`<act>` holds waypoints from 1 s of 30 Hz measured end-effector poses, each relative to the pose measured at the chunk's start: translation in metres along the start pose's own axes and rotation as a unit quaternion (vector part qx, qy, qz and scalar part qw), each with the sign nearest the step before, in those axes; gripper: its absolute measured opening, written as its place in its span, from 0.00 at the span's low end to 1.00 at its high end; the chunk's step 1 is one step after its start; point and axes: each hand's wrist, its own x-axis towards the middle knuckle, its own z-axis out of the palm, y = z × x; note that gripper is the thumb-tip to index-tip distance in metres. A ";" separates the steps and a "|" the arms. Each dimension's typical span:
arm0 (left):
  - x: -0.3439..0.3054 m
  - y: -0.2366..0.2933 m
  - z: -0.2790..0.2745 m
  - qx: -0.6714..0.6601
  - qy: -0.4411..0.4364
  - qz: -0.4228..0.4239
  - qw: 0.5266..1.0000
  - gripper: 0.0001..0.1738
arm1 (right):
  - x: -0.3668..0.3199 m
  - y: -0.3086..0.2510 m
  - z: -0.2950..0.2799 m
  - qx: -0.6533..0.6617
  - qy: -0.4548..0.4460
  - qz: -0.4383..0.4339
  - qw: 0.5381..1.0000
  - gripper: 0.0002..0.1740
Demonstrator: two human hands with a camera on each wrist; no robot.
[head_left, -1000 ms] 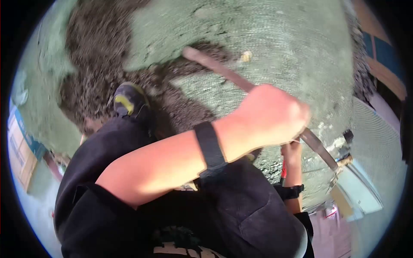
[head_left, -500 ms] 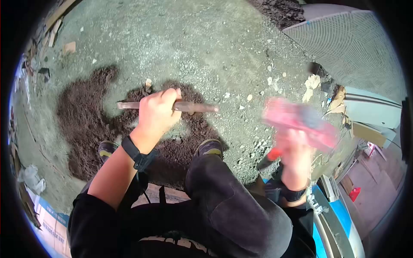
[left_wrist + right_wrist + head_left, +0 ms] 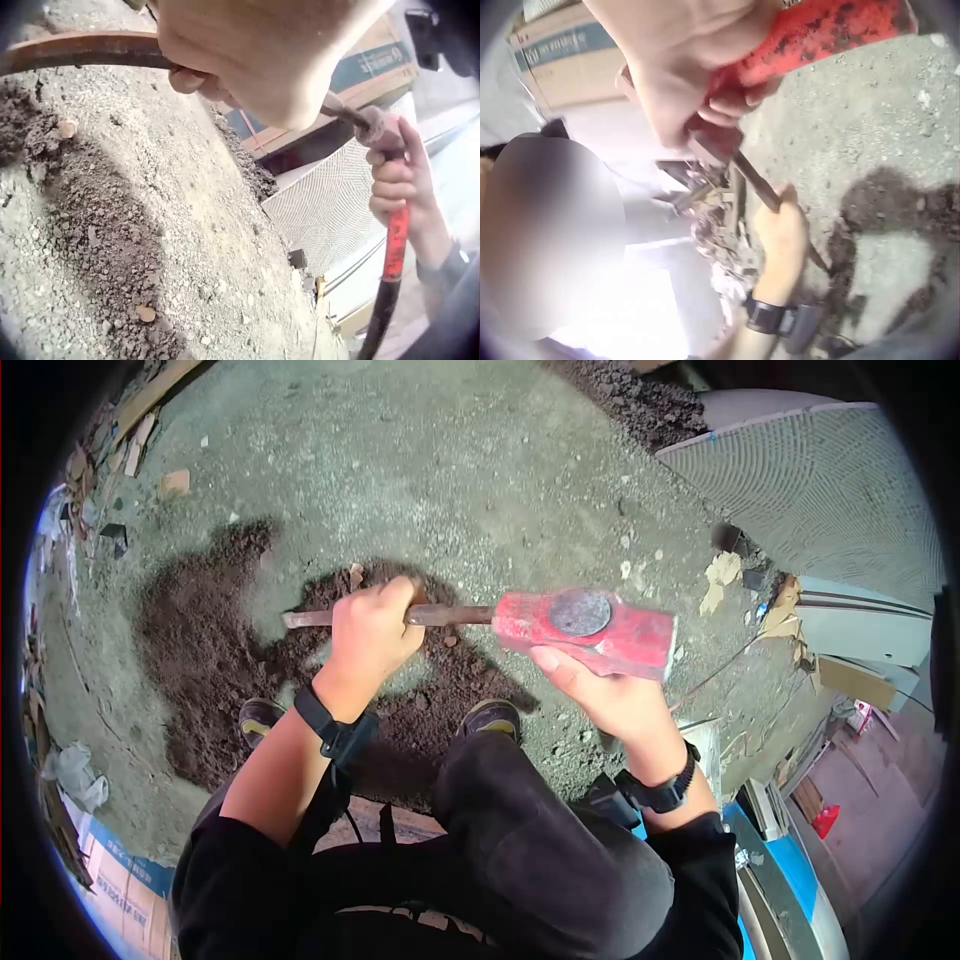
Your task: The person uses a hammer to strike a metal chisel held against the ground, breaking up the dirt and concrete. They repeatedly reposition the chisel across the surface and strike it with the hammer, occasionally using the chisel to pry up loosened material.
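My left hand [image 3: 375, 630] grips a long rusty steel chisel [image 3: 450, 615] around its middle, its far end over the dark loose rubble. To the right, my right hand [image 3: 615, 705] grips a hammer close under its worn red head [image 3: 630, 640]. The hammer's face is right at the chisel's butt end, in line with it. In the left wrist view the red-and-black hammer handle [image 3: 396, 244] runs down from the right hand [image 3: 394, 184]. Past the hammer head [image 3: 716, 142], the right wrist view shows the left hand [image 3: 784, 225] around the chisel [image 3: 756, 182].
Dark rubble [image 3: 190, 630] lies in a curved patch on the rough concrete floor [image 3: 420, 490], around both shoes [image 3: 492, 715]. A panel with combed ridges [image 3: 820, 480] is at the upper right. Boards [image 3: 860, 622] and scraps line the right side; a printed carton [image 3: 120, 885] is at lower left.
The left hand with the chisel came back from far right to over the rubble. The hammer rose from low on the right, then moved left until its head met the chisel's end in view.
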 end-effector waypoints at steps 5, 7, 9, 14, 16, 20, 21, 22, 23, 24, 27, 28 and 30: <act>0.007 0.002 -0.009 -0.022 0.006 -0.009 1.000 0.09 | -0.013 0.011 -0.022 0.113 0.061 0.010 0.992 0.20; 0.004 0.001 -0.008 -0.025 0.002 -0.016 1.000 0.10 | -0.031 0.008 -0.036 0.191 0.129 0.066 0.971 0.21; 0.002 0.000 -0.007 -0.026 -0.001 -0.013 1.000 0.10 | -0.035 0.000 -0.049 0.289 0.152 0.065 0.943 0.24; 0.004 0.003 -0.013 -0.015 -0.017 -0.025 0.999 0.09 | 0.001 -0.005 -0.014 0.083 0.032 0.063 0.994 0.26; 0.001 0.000 -0.010 -0.027 -0.009 -0.025 0.999 0.09 | 0.010 -0.007 -0.010 -0.002 -0.041 0.020 0.999 0.26; -0.001 -0.002 -0.015 -0.034 0.002 -0.019 0.999 0.08 | 0.002 -0.022 -0.040 0.035 0.015 0.044 0.998 0.28; -0.001 -0.002 -0.016 -0.044 0.007 -0.013 0.999 0.08 | -0.004 -0.024 -0.052 0.175 0.053 0.053 0.982 0.29; -0.002 -0.001 -0.016 -0.043 0.004 -0.017 0.999 0.08 | -0.006 -0.022 -0.052 0.246 0.070 0.058 0.965 0.29; -0.002 -0.001 -0.015 -0.042 0.009 -0.016 0.999 0.08 | -0.008 -0.021 -0.051 0.315 0.088 0.061 0.943 0.29; -0.001 -0.001 -0.015 -0.039 0.016 -0.015 0.999 0.07 | -0.005 -0.020 -0.035 0.289 0.090 0.043 0.952 0.28; -0.006 0.000 -0.013 -0.027 0.008 -0.014 0.999 0.07 | 0.008 -0.010 -0.009 0.024 -0.048 0.033 0.998 0.26; -0.003 -0.002 -0.014 -0.015 -0.008 0.006 1.000 0.08 | 0.011 -0.012 -0.011 0.043 -0.032 0.041 0.998 0.25; -0.007 -0.003 -0.010 -0.023 -0.028 -0.013 0.999 0.10 | 0.008 -0.013 -0.017 0.120 0.044 0.016 0.992 0.24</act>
